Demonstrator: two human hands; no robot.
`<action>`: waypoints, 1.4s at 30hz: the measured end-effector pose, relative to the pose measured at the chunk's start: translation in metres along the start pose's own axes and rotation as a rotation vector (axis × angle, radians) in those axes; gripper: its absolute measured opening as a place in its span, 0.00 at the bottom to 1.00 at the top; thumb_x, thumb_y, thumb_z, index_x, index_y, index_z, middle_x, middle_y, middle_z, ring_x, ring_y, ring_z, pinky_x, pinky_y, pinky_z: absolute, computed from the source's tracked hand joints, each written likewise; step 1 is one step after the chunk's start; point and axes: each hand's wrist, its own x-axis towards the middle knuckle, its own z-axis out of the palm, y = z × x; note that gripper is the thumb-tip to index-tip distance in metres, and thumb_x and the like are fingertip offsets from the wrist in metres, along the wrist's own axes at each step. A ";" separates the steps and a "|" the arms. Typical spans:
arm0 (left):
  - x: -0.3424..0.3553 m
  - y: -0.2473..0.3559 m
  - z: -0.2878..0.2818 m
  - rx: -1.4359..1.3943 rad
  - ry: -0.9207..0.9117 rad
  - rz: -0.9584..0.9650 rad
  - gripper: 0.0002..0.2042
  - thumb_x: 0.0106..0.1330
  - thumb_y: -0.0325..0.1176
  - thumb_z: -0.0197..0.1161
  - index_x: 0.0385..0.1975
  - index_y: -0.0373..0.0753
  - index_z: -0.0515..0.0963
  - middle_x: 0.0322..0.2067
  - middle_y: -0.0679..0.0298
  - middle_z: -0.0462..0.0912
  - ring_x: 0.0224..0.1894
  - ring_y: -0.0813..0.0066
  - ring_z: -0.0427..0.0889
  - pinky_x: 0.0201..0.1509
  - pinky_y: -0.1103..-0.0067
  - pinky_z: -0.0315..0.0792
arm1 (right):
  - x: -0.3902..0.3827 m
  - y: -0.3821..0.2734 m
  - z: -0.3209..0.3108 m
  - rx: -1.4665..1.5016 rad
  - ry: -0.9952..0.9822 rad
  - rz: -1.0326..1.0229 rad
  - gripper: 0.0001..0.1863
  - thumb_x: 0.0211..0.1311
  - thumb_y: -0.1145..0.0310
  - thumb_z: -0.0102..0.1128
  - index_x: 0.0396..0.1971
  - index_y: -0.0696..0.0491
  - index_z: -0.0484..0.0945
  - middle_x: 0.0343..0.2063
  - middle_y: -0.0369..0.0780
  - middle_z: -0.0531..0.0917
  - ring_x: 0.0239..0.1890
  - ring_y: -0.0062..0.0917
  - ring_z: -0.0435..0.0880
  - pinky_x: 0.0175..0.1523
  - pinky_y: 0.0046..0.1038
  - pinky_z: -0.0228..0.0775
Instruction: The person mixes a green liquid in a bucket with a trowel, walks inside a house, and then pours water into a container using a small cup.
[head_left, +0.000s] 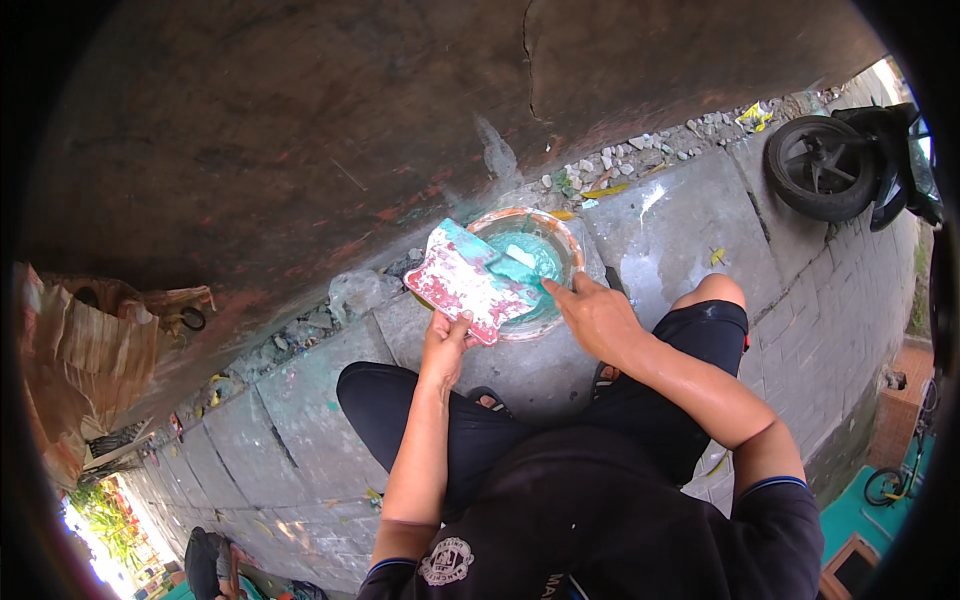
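While the left hand [447, 345] grips a red-and-white board [462, 288] over the basin's [577, 250] left side, the right hand [600, 315] grips a teal-smeared spatula [513, 268]; coating appears partial, with teal mix [549, 262] left unused.

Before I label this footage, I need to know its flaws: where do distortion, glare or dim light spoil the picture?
Head view: paving slabs curve toward the black fisheye rim; head view: the cracked wall is dim, while daylight washes out beside the foliage at lower left; head view: left hand, right hand and paint tub look reasonably clear.
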 end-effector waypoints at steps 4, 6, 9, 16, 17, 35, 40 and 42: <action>-0.002 0.003 0.008 -0.003 -0.052 -0.010 0.21 0.71 0.28 0.56 0.63 0.43 0.63 0.57 0.63 0.76 0.54 0.73 0.78 0.48 0.69 0.80 | 0.063 0.002 0.031 -0.029 0.174 -0.015 0.20 0.63 0.69 0.58 0.56 0.48 0.78 0.33 0.48 0.78 0.30 0.41 0.83 0.34 0.40 0.76; 0.001 0.006 0.008 -0.011 -0.044 -0.006 0.21 0.71 0.27 0.56 0.62 0.42 0.63 0.57 0.62 0.75 0.55 0.73 0.78 0.48 0.69 0.80 | 0.070 0.003 0.034 -0.060 0.202 -0.024 0.19 0.64 0.69 0.58 0.56 0.48 0.79 0.34 0.49 0.79 0.29 0.42 0.83 0.34 0.40 0.77; 0.006 0.006 -0.005 -0.034 -0.006 0.002 0.20 0.71 0.27 0.55 0.62 0.41 0.64 0.57 0.62 0.75 0.55 0.73 0.78 0.48 0.69 0.80 | 0.061 -0.009 0.016 -0.048 0.154 -0.042 0.20 0.62 0.71 0.57 0.55 0.50 0.79 0.35 0.50 0.79 0.30 0.43 0.84 0.35 0.39 0.77; 0.000 0.012 0.005 0.008 -0.132 -0.036 0.20 0.72 0.28 0.55 0.62 0.41 0.63 0.59 0.62 0.74 0.55 0.72 0.77 0.48 0.69 0.79 | 0.046 -0.015 0.000 -0.051 0.129 0.009 0.21 0.58 0.73 0.55 0.54 0.53 0.79 0.36 0.53 0.80 0.30 0.44 0.85 0.36 0.38 0.78; -0.002 0.013 0.007 0.027 -0.152 -0.050 0.20 0.72 0.28 0.55 0.63 0.41 0.63 0.59 0.62 0.74 0.56 0.72 0.77 0.49 0.69 0.79 | 0.063 -0.014 0.005 -0.055 0.173 -0.006 0.21 0.59 0.73 0.55 0.53 0.53 0.79 0.36 0.53 0.80 0.31 0.44 0.85 0.37 0.39 0.78; 0.015 0.009 -0.005 0.212 0.208 0.171 0.13 0.72 0.24 0.54 0.54 0.32 0.69 0.47 0.61 0.81 0.43 0.79 0.81 0.45 0.79 0.76 | 0.087 0.033 0.116 -0.191 -0.267 0.240 0.13 0.64 0.65 0.52 0.40 0.56 0.82 0.33 0.50 0.85 0.39 0.39 0.86 0.46 0.40 0.77; 0.019 0.005 -0.002 0.265 0.230 0.195 0.12 0.72 0.25 0.55 0.53 0.32 0.71 0.44 0.61 0.82 0.42 0.79 0.81 0.46 0.79 0.75 | 0.086 0.041 0.110 -0.098 -0.299 0.268 0.14 0.65 0.66 0.50 0.39 0.59 0.80 0.31 0.51 0.85 0.39 0.42 0.86 0.46 0.41 0.77; 0.023 -0.006 -0.008 0.289 0.256 0.235 0.12 0.71 0.26 0.56 0.52 0.33 0.72 0.41 0.61 0.84 0.40 0.79 0.82 0.44 0.79 0.75 | 0.081 0.030 0.089 -0.050 -0.314 0.267 0.14 0.66 0.66 0.49 0.40 0.61 0.79 0.31 0.51 0.85 0.38 0.44 0.86 0.45 0.41 0.78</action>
